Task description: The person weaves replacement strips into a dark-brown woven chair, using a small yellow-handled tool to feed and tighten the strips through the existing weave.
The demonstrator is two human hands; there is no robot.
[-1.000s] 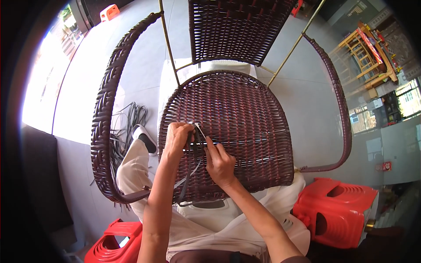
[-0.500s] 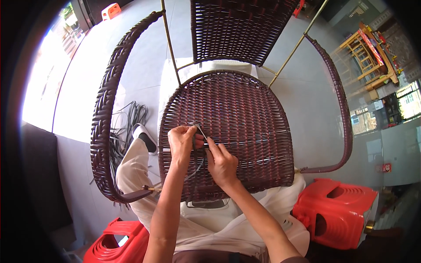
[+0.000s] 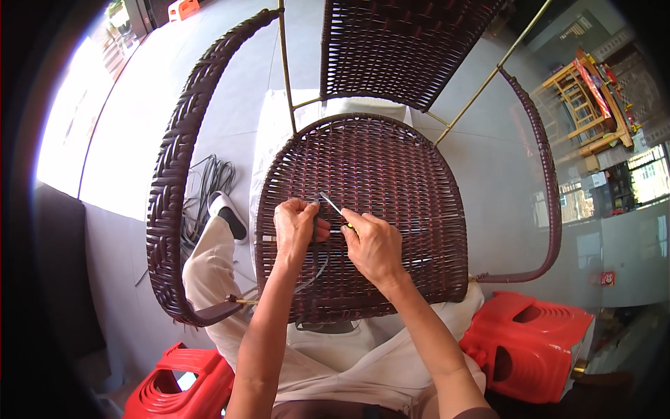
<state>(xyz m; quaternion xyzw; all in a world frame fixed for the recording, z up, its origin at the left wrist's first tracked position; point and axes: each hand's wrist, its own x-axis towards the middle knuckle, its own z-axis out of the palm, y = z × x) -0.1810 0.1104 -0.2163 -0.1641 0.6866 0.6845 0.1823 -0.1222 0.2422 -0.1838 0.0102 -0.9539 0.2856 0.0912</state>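
Note:
A dark brown woven chair seat (image 3: 391,174) lies before me, with my two hands over its left-middle part. My left hand (image 3: 294,225) is closed, thumb and forefinger pinching a dark grey flat weaving strip (image 3: 324,265) that hangs in a loop toward the front edge. My right hand (image 3: 375,244) is wrapped round a screwdriver-like tool (image 3: 331,203) with a thin metal shaft; a bit of yellow shows at its handle. The tool points up and left, its tip just beyond the left fingertips. Most of its handle is hidden in my palm.
Woven armrests curve round on the left (image 3: 167,181) and right (image 3: 548,174), below the chair's backrest (image 3: 398,56). Red plastic stools stand at the lower left (image 3: 178,384) and lower right (image 3: 530,349). Loose grey strips (image 3: 209,185) lie on the floor by my shoe.
My right hand has moved slightly right and turned, so the tool's shaft and a bit of yellow handle show more. The left hand keeps its pinch. The view has shifted a little.

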